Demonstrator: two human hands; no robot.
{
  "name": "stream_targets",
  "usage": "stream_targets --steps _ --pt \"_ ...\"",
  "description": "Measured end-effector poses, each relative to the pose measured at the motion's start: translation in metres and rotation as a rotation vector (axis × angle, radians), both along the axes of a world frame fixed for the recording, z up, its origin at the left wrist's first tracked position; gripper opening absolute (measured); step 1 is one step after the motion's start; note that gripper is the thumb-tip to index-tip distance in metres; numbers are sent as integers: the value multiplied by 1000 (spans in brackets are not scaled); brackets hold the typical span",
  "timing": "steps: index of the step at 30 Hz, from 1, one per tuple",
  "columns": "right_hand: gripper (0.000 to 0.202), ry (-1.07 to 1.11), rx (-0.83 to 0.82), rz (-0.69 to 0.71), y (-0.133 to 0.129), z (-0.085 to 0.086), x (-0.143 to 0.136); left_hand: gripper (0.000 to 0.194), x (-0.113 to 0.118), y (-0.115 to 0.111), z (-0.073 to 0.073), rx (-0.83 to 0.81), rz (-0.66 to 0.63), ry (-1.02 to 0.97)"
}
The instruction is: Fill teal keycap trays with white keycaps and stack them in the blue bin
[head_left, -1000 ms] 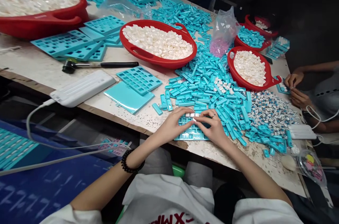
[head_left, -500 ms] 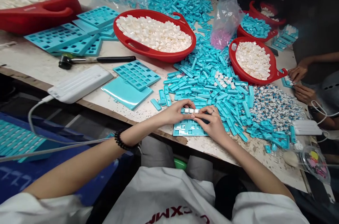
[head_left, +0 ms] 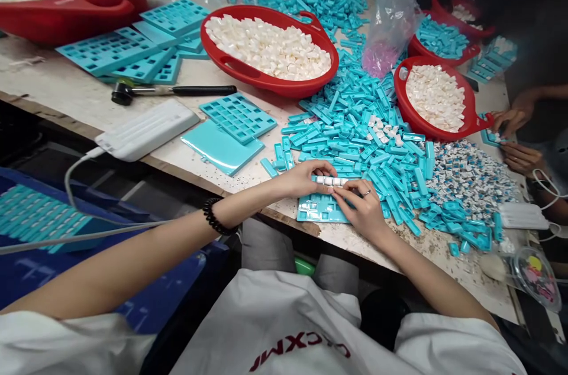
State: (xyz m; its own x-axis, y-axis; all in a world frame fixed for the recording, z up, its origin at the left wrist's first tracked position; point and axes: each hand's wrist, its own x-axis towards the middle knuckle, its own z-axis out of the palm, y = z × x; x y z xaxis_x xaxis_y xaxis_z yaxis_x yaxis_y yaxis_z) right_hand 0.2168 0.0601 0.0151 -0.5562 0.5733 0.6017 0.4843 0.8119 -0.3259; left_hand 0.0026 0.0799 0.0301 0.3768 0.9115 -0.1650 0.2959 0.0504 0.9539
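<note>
Landmark: the panel (head_left: 320,212), light blue with square openings, lying flat at the near edge of the table (head_left: 248,186). A row of white caps (head_left: 329,181) lies across its far part, between the hands.

The left hand (head_left: 306,178), with a black band (head_left: 213,216) at its wrist, is at the row's left end. Thumb and fingers stand apart on opposite sides of the row; whether they clamp it cannot be told.

The right hand (head_left: 364,208), wearing a ring, is over the panel's right part. Thumb and fingertips are close together at the row's near side; whether a cap is pinched between them cannot be told.

Left of the panel are a plate (head_left: 217,150), a grid (head_left: 239,118) partly overlapping it and, farther left, a white box (head_left: 148,129) with a cord. Just beyond the panel begins a heap of blue bars (head_left: 350,126); small white and blue parts (head_left: 473,177) lie to its right.

Beyond and left are a hammer (head_left: 177,91) and a red bowl (head_left: 271,51) of white pieces. Beyond and right are a smaller red bowl (head_left: 435,98), also of white pieces, and another person's hands (head_left: 519,138) at a blue piece. A clear bag (head_left: 390,26) with pink contents stands beyond the heap.
</note>
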Motion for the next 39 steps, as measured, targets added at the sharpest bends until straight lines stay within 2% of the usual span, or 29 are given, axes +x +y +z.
stream_targets --steps 7,12,17,21,26,31,35,39 --pt "10 61 -148 -45 -2 0 -2 39 10 4 7 -79 56 164" --pt "17 20 -279 -42 -2 2 -3 38 13 10 11 -65 25 214" --pt "19 -18 -260 -43 -2 2 -4 35 14 16 13 -111 -20 256" --pt "27 -30 -245 -36 -2 3 -5 36 7 16 11 -123 -27 150" --pt "30 73 -294 -43 0 4 -5 42 -1 11 12 -109 -71 79" --pt "30 207 -328 -75 2 -1 -5 39 -4 3 13 -81 -3 68" --pt "29 242 -304 -115 2 0 -7 38 -1 -8 7 50 76 114" --pt "27 78 -150 -144 16 22 3 33 7 -21 -7 275 208 183"
